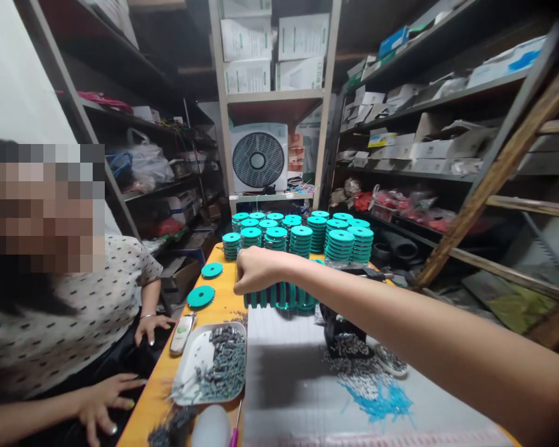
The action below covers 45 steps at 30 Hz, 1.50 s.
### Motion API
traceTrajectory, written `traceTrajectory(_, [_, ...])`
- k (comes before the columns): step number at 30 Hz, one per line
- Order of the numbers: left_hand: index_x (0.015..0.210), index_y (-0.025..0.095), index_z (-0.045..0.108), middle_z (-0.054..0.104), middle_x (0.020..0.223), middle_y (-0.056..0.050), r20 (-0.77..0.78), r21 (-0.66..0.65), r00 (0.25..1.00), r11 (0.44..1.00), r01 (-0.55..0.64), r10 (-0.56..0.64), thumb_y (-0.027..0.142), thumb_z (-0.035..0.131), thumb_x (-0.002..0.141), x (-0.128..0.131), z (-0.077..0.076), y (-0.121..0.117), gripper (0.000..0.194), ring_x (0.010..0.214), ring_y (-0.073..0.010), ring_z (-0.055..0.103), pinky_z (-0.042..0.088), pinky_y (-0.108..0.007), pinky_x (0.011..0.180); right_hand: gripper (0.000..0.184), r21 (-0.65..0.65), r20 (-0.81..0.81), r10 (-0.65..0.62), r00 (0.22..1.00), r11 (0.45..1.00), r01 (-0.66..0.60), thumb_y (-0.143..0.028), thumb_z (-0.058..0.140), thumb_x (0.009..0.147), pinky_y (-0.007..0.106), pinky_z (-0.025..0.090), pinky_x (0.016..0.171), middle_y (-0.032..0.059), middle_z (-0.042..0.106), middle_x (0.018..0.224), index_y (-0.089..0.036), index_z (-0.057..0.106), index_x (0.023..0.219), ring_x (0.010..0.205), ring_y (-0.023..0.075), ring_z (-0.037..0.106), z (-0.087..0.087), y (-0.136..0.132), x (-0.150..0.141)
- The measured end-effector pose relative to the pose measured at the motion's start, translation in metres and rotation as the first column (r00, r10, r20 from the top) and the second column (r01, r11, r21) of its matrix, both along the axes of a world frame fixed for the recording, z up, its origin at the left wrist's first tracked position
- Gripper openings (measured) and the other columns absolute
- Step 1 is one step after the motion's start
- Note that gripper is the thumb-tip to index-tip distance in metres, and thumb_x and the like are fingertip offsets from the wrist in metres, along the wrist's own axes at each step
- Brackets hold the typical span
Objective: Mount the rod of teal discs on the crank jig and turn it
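Note:
My right hand (pixel 259 268) reaches in from the right and is closed, fingers curled downward, at the left end of a row of teal disc-shaped spools (pixel 265 297) standing on edge. Whether anything sits in the fingers is hidden by the back of the hand. Behind it rise several stacks of flat teal spools (pixel 300 239). Two single teal discs, a nearer one (pixel 201 297) and a farther one (pixel 212 270), lie flat to the left. My forearm passes over a black device (pixel 347 341), partly covering it. My left hand is out of view.
A white tray (pixel 181 386) of small metal parts stands on the yellow table (pixel 144 413). Loose silver pieces (pixel 361 375) and blue strips (pixel 382 402) lie on the grey surface. A purple-handled tool (pixel 235 434) is in front. Another person's hands (pixel 100 403) rest at left.

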<state>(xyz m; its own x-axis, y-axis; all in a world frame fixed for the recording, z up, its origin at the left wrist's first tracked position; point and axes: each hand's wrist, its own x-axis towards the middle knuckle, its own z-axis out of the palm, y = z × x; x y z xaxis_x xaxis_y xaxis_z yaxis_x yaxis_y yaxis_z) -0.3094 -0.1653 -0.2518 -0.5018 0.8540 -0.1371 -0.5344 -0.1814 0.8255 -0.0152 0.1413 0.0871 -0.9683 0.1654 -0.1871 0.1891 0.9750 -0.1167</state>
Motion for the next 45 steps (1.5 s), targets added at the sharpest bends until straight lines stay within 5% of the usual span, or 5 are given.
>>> traceTrajectory(11, [0.031, 0.020, 0.051, 0.071, 0.067, 0.001, -0.807, 0.325, 0.549, 0.940, 0.103, 0.219, 0.029, 0.088, 0.022, -0.057, -0.080, -0.034, 0.038, 0.098, -0.0187, 0.065, 0.031, -0.038, 0.101, 0.025, 0.108, -0.027, 0.075, 0.997, 0.992, -0.071, -0.032, 0.056, 0.089, 0.027, 0.050, 0.082, 0.0080, 0.056, 0.102, -0.007, 0.059, 0.092, 0.094, 0.0117, 0.055, -0.009, -0.003, -0.011])
traceTrajectory(23, [0.052, 0.027, 0.066, 0.065, 0.055, 0.001, -0.973, 0.001, -0.169, 0.733, 0.680, 0.157, 0.055, 0.082, 0.034, -0.085, -0.042, -0.008, 0.037, 0.077, -0.0327, 0.069, 0.052, -0.050, 0.059, 0.029, 0.142, -0.078, 0.043, 0.996, 0.989, -0.032, -0.035, 0.056, 0.089, 0.030, 0.049, 0.085, 0.0094, 0.053, 0.111, -0.007, 0.057, 0.099, 0.098, 0.0134, 0.053, -0.012, -0.007, -0.007])
traceTrajectory(28, [0.065, 0.020, 0.064, 0.064, 0.064, -0.004, -0.972, -0.235, -0.090, 0.871, 0.431, -0.217, 0.068, 0.062, 0.066, -0.038, -0.021, -0.016, 0.048, 0.078, -0.0191, 0.064, 0.052, -0.040, 0.071, 0.028, 0.125, -0.030, 0.097, 0.995, 0.988, -0.093, -0.035, 0.055, 0.090, 0.026, 0.049, 0.078, 0.0061, 0.057, 0.095, -0.007, 0.059, 0.089, 0.086, 0.0097, 0.055, -0.007, -0.001, -0.008])
traceTrajectory(37, [0.087, 0.022, 0.066, 0.062, 0.057, -0.001, -0.710, -0.526, 0.297, 0.762, 0.378, -0.638, 0.075, 0.044, 0.076, -0.032, 0.018, 0.013, 0.058, 0.045, -0.0106, 0.053, 0.044, -0.025, 0.045, 0.018, 0.187, -0.342, 0.196, 0.919, 0.973, -0.138, -0.025, 0.056, 0.087, 0.031, 0.048, 0.084, 0.0078, 0.054, 0.098, -0.007, 0.058, 0.083, 0.093, 0.0130, 0.052, -0.027, -0.006, -0.002])
traceTrajectory(45, [0.096, 0.023, 0.068, 0.064, 0.057, -0.002, -0.380, -0.582, 0.530, 0.641, 0.499, -0.758, 0.091, 0.046, 0.052, -0.029, 0.021, 0.004, 0.084, 0.043, -0.0164, 0.059, 0.044, -0.027, 0.033, 0.038, -0.037, -0.978, -0.032, 0.208, 0.999, -0.019, -0.024, 0.052, 0.089, 0.039, 0.029, 0.115, 0.0066, 0.042, 0.133, -0.020, 0.046, 0.127, 0.129, 0.0187, 0.037, -0.077, -0.018, 0.094])
